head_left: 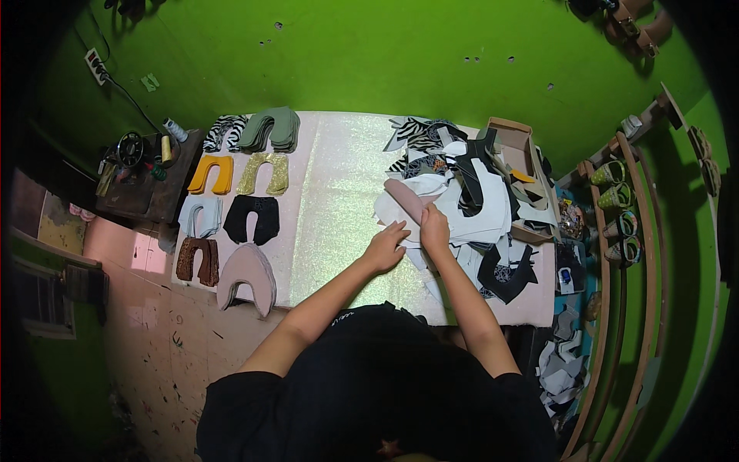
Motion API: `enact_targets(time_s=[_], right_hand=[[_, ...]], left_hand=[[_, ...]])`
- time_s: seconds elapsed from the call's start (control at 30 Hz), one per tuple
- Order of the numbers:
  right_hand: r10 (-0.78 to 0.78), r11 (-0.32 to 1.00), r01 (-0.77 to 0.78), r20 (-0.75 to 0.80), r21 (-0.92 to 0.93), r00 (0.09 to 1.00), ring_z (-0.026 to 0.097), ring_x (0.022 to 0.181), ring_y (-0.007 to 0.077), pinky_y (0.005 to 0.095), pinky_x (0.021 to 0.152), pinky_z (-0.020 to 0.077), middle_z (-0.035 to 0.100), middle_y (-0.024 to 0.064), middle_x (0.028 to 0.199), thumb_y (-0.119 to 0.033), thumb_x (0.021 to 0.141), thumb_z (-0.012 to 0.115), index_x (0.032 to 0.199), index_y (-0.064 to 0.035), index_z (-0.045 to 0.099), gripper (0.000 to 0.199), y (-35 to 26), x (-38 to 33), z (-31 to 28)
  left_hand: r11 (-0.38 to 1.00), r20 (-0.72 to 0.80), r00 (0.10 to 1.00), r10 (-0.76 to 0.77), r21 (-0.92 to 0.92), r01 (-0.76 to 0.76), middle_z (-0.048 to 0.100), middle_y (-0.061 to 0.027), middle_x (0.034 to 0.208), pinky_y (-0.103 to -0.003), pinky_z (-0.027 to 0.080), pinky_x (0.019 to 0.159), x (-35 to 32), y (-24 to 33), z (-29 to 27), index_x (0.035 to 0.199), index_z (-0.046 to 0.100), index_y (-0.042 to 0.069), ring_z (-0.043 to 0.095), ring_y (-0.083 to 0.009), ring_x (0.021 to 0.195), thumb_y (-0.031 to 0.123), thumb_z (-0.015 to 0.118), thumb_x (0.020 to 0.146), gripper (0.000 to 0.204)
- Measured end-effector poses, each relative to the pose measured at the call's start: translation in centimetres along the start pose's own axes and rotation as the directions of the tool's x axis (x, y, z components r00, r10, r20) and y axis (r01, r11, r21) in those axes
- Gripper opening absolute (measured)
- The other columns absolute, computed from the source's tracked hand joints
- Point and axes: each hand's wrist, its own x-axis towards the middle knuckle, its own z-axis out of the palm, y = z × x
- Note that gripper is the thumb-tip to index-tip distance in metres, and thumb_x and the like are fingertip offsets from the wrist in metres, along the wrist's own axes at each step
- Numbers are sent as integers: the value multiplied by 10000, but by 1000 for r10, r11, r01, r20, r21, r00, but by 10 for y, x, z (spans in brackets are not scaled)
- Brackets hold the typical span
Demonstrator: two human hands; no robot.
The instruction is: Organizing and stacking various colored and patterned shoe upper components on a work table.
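Observation:
My left hand lies flat, fingers spread, on the near edge of a loose heap of cut shoe pieces in white, black and zebra print. My right hand is beside it, fingers closed on a pale pink U-shaped piece that lies on top of the heap. The heap rests on a glittery white sheet that covers the table.
Sorted stacks of U-shaped pieces lie at the left: zebra, olive, yellow, gold, light blue, black, brown, pale pink. A cardboard box stands at right. A small side table holds thread spools.

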Motion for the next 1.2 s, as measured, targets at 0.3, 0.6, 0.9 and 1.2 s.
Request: enact_targets(time_s=[0.3,0.6,0.9,1.2], right_hand=[[-41,986,68,-171,155,984,560,696,393,464,587,411,581,209,729,-206,873,445,798,-15,537,225,2,10,-21],[-88,884,246,-374,398,923,483,519,151,313,486,383,505,104,589,-127,869,469,757,13,505,183,-5,27,-64],[-138,477,129,-71,869,988,368,549,9,175,482,308,450,-54,619,-140,888,477,720,-35,465,199,-31,23,-87],[-213,872,206,-35,444,976,556,659,196,292,594,438,576,124,788,-152,804,556,836,4,604,167,-5,9,-22]], left_hand=[[955,164,985,-55,297,4,328,-138,1316,-450,334,935,2,7,-2,1270,370,89,321,-299,1220,202,602,679,645],[962,187,977,-103,267,51,311,-130,1330,-451,285,971,4,3,0,1278,350,85,282,-287,1244,206,615,673,671],[439,97,867,-488,-831,340,426,-113,1259,-386,273,989,33,43,-53,1254,352,34,387,-211,1174,349,481,871,512],[130,90,907,-412,-979,157,596,-136,925,-306,495,765,8,7,-89,1039,489,-33,601,-185,826,119,531,826,265]])
